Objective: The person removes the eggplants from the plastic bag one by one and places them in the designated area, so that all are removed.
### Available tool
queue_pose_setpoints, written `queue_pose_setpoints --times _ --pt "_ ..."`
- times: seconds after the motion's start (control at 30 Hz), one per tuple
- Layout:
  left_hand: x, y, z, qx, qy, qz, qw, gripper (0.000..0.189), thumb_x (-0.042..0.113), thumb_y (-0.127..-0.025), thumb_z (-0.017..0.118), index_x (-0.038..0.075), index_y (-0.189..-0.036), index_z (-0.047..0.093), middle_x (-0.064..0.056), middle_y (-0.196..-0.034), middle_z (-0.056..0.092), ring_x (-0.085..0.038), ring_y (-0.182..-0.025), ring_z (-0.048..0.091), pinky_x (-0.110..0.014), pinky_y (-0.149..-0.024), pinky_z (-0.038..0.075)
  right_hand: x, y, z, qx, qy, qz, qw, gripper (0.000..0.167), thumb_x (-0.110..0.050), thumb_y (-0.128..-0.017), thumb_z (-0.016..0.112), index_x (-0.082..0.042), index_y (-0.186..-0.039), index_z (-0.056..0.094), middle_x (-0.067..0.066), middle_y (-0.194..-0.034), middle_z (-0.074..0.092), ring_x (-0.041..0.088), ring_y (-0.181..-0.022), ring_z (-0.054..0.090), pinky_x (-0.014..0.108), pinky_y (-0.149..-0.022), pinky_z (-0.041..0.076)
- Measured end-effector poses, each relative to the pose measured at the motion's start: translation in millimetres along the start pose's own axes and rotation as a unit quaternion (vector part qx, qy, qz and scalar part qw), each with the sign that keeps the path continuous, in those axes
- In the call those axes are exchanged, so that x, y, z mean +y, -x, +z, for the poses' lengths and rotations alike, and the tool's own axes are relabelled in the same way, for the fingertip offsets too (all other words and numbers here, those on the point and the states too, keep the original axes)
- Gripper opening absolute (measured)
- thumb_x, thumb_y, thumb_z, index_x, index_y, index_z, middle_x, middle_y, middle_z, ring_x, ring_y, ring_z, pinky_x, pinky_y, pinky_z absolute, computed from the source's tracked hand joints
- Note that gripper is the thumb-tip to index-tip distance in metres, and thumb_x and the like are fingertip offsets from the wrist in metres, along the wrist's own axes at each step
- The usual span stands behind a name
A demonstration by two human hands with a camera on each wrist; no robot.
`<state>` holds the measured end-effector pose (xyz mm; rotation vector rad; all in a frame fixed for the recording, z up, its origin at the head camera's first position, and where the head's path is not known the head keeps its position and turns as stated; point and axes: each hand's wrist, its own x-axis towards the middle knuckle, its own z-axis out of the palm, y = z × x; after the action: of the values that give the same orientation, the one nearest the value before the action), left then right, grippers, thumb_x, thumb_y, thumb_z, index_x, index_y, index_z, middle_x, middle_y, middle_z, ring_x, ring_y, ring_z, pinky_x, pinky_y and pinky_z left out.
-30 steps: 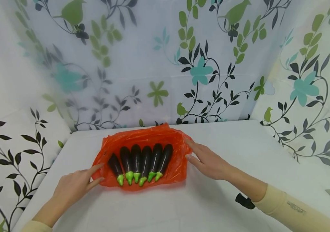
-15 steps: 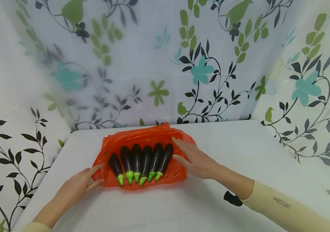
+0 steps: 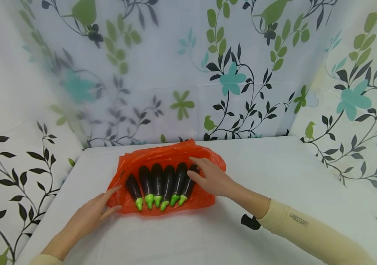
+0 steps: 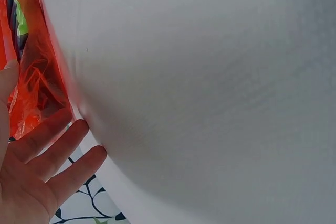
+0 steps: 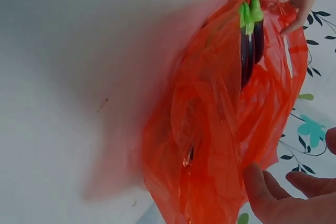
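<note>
An orange plastic bag (image 3: 205, 193) lies flat on the white table (image 3: 274, 173). Several dark purple eggplants (image 3: 157, 180) with green stems lie on it side by side, stems toward me. My left hand (image 3: 113, 200) rests flat with straight fingers on the bag's front left corner. In the left wrist view its fingers (image 4: 50, 135) touch the bag (image 4: 37, 85). My right hand (image 3: 193, 168) reaches over the rightmost eggplant (image 3: 186, 189), with thumb and forefinger lying loosely on it. The right wrist view shows the crumpled bag (image 5: 220, 129), the eggplants (image 5: 251, 40) and my right fingertips (image 5: 257, 187) beside the bag.
Floral curtains (image 3: 188, 73) enclose the table at the back and on both sides. White tabletop stretches to the right of the bag and in front of it. A black wrist mount (image 3: 250, 222) hangs under my right forearm.
My right hand slid left from the bag's right edge onto the rightmost eggplant. The left hand stayed at the bag's front left corner.
</note>
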<state>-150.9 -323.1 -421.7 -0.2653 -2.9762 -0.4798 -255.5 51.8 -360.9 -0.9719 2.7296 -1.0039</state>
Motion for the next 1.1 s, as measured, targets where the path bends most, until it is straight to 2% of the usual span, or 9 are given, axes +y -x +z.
queue_pose_setpoints --times 0.13,0.33,0.5,0.77,1.1 --pt "0.1 0.4 1.4 0.003 0.001 0.002 1.0000 0.063 0.044 -0.090 0.068 0.016 -0.142 0.045 -0.015 -0.112 0.065 -0.032 -0.095 0.064 -0.057 -0.076 0.052 1.9 -7.0 6.1 0.005 -0.029 0.006 0.9996 0.055 -0.032 -0.098 0.058 -0.007 -0.145 0.044 0.011 -0.136 0.053 0.026 -0.113 0.056 0.040 -0.091 0.052" --pt "-0.4 1.0 3.5 0.000 -0.002 -0.006 1.0000 0.063 0.043 -0.090 0.068 0.016 -0.142 0.044 -0.015 -0.111 0.065 -0.030 -0.093 0.064 -0.056 -0.076 0.052 7.6 -14.1 16.1 -0.011 -0.041 0.034 0.9985 0.055 -0.031 -0.098 0.059 -0.003 -0.143 0.046 0.014 -0.130 0.057 0.024 -0.110 0.058 0.039 -0.088 0.054" --pt "0.3 1.6 3.7 -0.003 -0.001 -0.011 0.9999 0.064 0.044 -0.090 0.068 0.017 -0.143 0.044 -0.014 -0.110 0.065 -0.029 -0.091 0.065 -0.056 -0.075 0.052 11.3 -14.4 20.3 -0.020 -0.033 0.061 0.9974 0.056 -0.030 -0.097 0.061 -0.003 -0.143 0.046 0.015 -0.126 0.058 0.026 -0.108 0.057 0.040 -0.088 0.054" --pt "1.1 1.5 3.0 0.001 -0.001 -0.010 0.9999 0.064 0.044 -0.090 0.068 0.017 -0.143 0.043 -0.014 -0.109 0.065 -0.030 -0.090 0.065 -0.056 -0.074 0.053 22.2 -14.4 25.0 -0.034 -0.017 0.074 0.9966 0.058 -0.029 -0.095 0.064 -0.003 -0.143 0.045 0.017 -0.119 0.058 0.027 -0.105 0.054 0.039 -0.085 0.054" --pt "0.6 1.1 2.1 0.002 0.003 -0.010 0.9999 0.065 0.042 -0.090 0.069 0.016 -0.143 0.042 -0.016 -0.113 0.065 -0.033 -0.094 0.065 -0.058 -0.077 0.052 31.9 -17.2 30.2 -0.058 0.001 0.097 0.9936 0.059 -0.031 -0.095 0.064 -0.008 -0.145 0.044 0.014 -0.125 0.058 0.025 -0.111 0.053 0.043 -0.090 0.053"
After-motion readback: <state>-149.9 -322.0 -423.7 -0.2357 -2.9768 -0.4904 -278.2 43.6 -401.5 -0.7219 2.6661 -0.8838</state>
